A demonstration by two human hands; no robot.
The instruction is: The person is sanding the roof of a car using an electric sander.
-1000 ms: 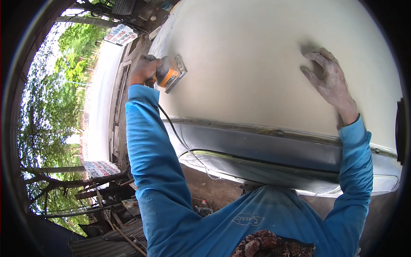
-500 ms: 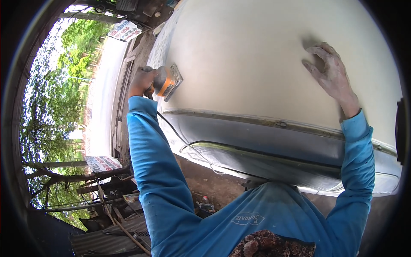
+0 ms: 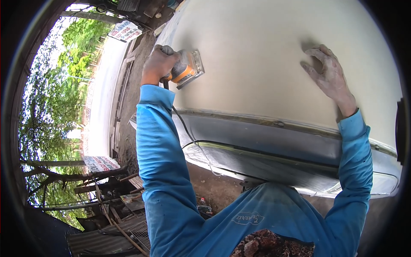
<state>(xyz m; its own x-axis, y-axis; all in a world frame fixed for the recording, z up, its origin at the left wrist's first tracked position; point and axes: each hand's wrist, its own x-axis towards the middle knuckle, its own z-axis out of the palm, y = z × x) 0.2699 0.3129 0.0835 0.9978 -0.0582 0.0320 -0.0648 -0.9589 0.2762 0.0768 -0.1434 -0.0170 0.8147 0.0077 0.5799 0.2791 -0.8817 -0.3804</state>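
The sander [image 3: 185, 72] has moved rightward, gripped by the left hand [image 3: 160, 64], right hand [image 3: 332, 79] empty and half-curled; sanding the panel [image 3: 248, 64] seems underway, next needing even pressure.

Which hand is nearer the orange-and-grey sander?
Left. The left hand is on the sander, gripping it; the right hand is well away, to the sander's right.

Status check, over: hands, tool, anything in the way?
Left hand gripping sander over pale panel. Right hand empty, fingers curled, contact with panel unclear. Cord hanging over panel's near edge, off the sanding pad.
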